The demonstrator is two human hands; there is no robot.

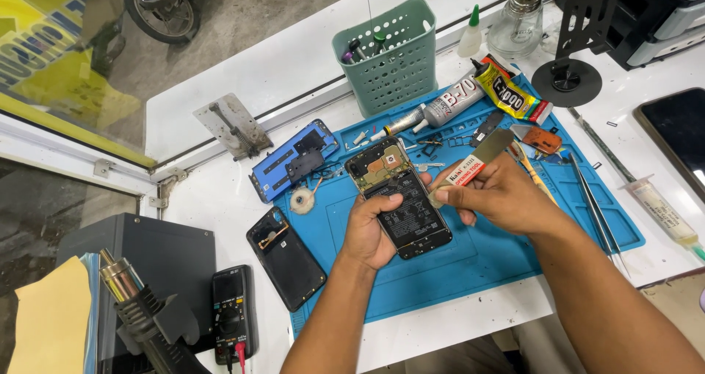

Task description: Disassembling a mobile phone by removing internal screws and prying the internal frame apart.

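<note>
My left hand [369, 231] grips an opened smartphone [400, 198] with its back cover off, so the black battery and the circuit board show; it is held just above a blue work mat [455, 264]. My right hand [493, 192] holds a thin flat metal opening tool [477, 157] with a red and white label, its lower end close to the phone's right edge. A blue phone back cover [292, 161] and a black phone panel [285, 258] lie to the left of the left hand.
A green basket [389, 58] of tools stands at the back. Glue tubes [452, 104], a yellow and black tube [514, 95], tweezers [591, 198], a syringe [664, 212], a glass dispenser [518, 18], a black stand [569, 73], a multimeter [235, 311] and a hot-air gun [139, 308] surround the mat.
</note>
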